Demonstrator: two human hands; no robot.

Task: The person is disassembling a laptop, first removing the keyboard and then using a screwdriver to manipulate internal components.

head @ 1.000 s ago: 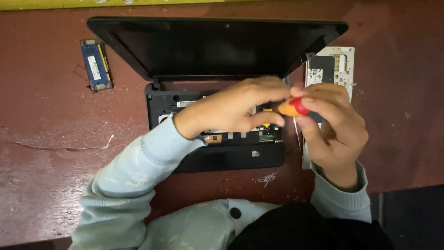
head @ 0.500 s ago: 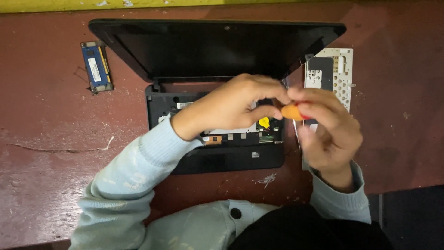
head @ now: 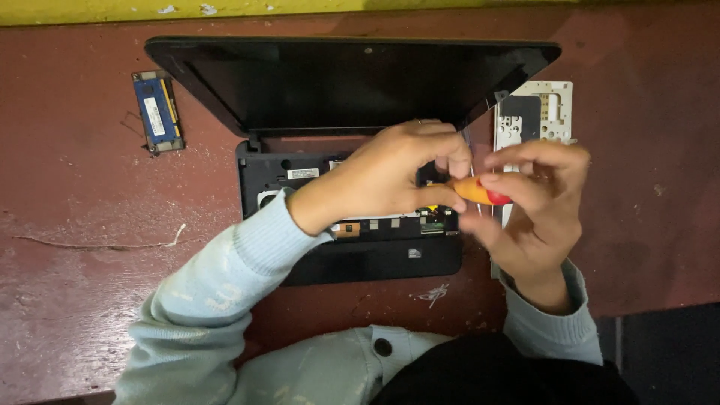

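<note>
In the middle of the frame, the left hand [head: 390, 176] and the right hand [head: 536, 199] meet over the opened base of a black laptop [head: 352, 255], and both close their fingers on a small screwdriver [head: 480, 191] with an orange and red handle, which lies between them just right of centre. The laptop screen [head: 345, 82] leans back in the upper part. A blue memory card [head: 156, 111] lies on the red table [head: 90, 225] in the upper left, and a white plate [head: 536, 109] lies in the upper right.
</note>
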